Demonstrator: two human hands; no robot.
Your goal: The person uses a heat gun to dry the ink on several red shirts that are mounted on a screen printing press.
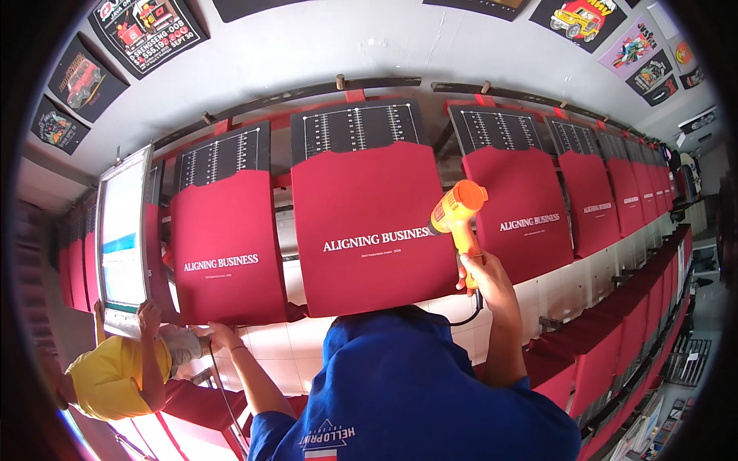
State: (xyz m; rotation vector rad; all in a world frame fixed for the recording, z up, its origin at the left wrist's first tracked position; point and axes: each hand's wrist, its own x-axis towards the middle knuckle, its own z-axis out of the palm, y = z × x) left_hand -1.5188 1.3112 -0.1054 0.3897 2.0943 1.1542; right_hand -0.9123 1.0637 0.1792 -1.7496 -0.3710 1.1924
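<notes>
My right hand (486,276) is wrapped round the handle of a yellow-orange heat gun (458,215). Its dark nozzle is over the right end of the white lettering on a dark red shirt panel (369,284); the gap to the cloth cannot be judged. A black cord runs from the handle down behind my blue sleeve. On the left, my left hand (224,336) is closed at a grey tool (184,346) with a black cord, perhaps a second heat gun, mostly unclear here. That hand is below another printed red panel (227,261).
Black ruled boards (357,127) carry the panels in a long row along the wall. A co-worker in a yellow shirt (119,376) holds a framed screen (123,238) at left. More red panels (615,338) line a second row behind me at right.
</notes>
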